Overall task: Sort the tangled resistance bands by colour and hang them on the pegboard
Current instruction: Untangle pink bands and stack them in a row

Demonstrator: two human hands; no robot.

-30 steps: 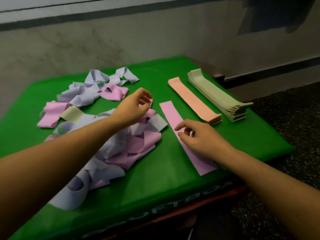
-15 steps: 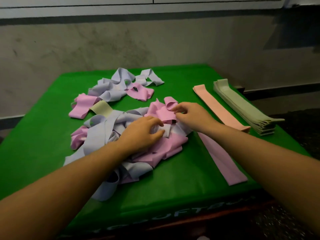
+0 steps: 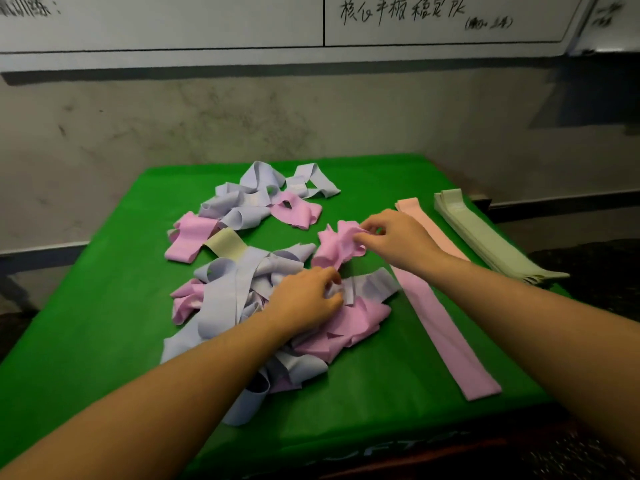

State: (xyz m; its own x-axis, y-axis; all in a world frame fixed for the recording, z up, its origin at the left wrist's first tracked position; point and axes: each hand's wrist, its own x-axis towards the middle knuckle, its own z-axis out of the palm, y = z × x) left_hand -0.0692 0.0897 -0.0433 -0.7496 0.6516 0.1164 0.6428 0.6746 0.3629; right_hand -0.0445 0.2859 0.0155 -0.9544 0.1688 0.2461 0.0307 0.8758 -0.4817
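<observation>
A tangled heap of lilac and pink bands (image 3: pixel 239 292) lies in the middle of the green table (image 3: pixel 104 306). My right hand (image 3: pixel 391 233) pinches a crumpled pink band (image 3: pixel 334 245) at the heap's far right edge. My left hand (image 3: pixel 304 299) grips a lilac band (image 3: pixel 367 287) on top of the heap. A second, smaller tangle of lilac and pink bands (image 3: pixel 263 199) lies further back. One flat pink band (image 3: pixel 440 327) lies straight to the right, then a peach band (image 3: pixel 426 220) and a stack of pale green bands (image 3: pixel 485 237).
A stained grey wall (image 3: pixel 311 109) rises behind the table, with a whiteboard (image 3: pixel 415 19) bearing handwriting above it. The table's front edge (image 3: pixel 381 455) is near me. Dark speckled floor (image 3: pixel 588 261) shows at right. No pegboard is in view.
My right hand has left the flat pink band and now pulls a crumpled pink band up and right out of the heap. My left hand dropped onto the heap and took hold of a lilac band.
</observation>
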